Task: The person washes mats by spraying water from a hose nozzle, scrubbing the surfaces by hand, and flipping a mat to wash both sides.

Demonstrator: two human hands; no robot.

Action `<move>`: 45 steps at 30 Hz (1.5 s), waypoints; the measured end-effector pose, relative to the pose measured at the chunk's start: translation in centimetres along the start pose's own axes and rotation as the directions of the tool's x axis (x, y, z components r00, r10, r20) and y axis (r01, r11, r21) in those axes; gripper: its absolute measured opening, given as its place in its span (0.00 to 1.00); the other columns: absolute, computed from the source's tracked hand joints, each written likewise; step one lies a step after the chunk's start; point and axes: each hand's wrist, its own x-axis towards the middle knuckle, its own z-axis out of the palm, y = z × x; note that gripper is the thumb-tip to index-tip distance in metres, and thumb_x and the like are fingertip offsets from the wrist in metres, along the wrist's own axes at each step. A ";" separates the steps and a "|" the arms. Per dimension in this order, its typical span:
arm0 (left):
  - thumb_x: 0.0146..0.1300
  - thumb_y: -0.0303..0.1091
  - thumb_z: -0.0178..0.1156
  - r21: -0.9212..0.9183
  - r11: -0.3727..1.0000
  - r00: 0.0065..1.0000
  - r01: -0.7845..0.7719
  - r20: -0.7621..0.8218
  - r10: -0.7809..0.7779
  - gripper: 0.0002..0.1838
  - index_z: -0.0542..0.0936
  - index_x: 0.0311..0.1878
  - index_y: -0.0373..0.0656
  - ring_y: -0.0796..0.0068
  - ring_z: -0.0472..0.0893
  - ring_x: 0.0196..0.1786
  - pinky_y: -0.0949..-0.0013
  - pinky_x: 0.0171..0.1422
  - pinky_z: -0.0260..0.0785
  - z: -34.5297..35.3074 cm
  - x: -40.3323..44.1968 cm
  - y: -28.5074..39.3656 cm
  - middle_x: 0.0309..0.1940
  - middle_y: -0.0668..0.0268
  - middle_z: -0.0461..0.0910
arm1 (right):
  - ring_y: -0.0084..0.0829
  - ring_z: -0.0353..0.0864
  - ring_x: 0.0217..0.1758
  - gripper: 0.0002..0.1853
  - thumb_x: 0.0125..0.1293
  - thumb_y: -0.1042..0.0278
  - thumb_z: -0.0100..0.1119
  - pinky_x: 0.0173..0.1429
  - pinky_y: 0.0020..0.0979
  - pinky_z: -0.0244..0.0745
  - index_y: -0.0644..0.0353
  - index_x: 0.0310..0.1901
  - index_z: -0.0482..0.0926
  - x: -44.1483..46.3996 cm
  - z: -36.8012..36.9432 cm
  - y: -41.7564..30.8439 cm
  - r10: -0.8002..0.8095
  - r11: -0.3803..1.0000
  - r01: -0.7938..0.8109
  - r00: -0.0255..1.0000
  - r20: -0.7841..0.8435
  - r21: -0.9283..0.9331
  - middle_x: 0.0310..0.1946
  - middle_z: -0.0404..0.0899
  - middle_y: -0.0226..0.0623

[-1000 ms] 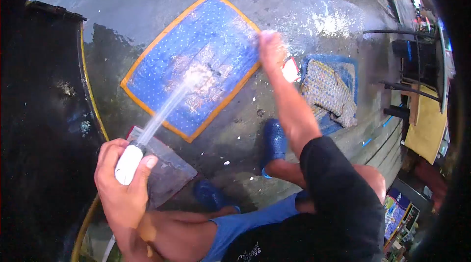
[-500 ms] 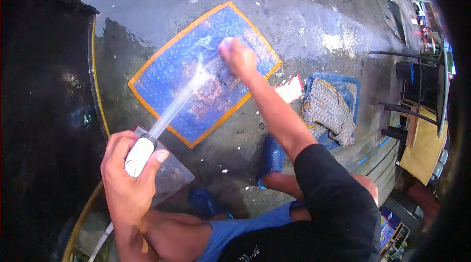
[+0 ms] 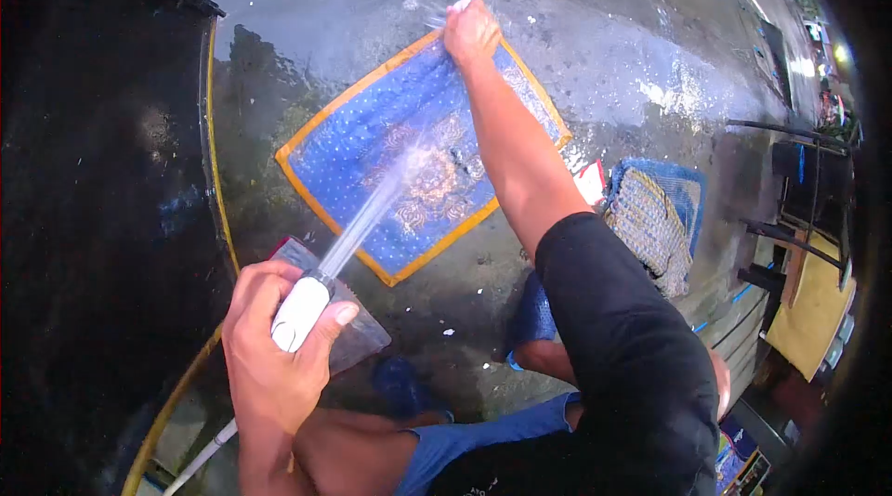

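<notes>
My left hand (image 3: 279, 338) is wrapped round a white spray nozzle (image 3: 302, 310), whose pale hose (image 3: 200, 463) shows below the wrist. A jet of water runs from it onto the middle of a blue dotted mat (image 3: 372, 171) with an orange border, lying on the wet floor. Over the mat's far corner is my right hand (image 3: 472, 34), its fingers closed. A bit of something white shows at those fingertips, too small and blurred to name.
A folded woven mat (image 3: 650, 222) lies on a blue mat (image 3: 688, 185) at right, beside a white-and-red piece (image 3: 589, 182). Under my left hand is a dark flat sheet (image 3: 358, 329). A yellow-edged dark area (image 3: 111, 171) borders the left; a black metal frame (image 3: 799, 189) stands right.
My right hand has moved from the mat's upper middle out to its far corner. The water jet still strikes the mat's middle. The whole view has shifted slightly.
</notes>
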 end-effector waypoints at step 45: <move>0.57 0.35 0.80 0.003 1.000 0.996 0.028 -0.083 -0.027 0.20 0.80 0.41 0.31 0.48 0.81 0.42 0.57 0.49 0.74 -3.5 -1.2 -3.8 0.43 0.51 0.80 | 0.54 0.88 0.36 0.15 0.76 0.49 0.52 0.45 0.55 0.81 0.53 0.46 0.77 -18.8 -0.6 -6.1 -0.404 0.914 0.385 0.824 0.397 0.129 0.35 0.86 0.48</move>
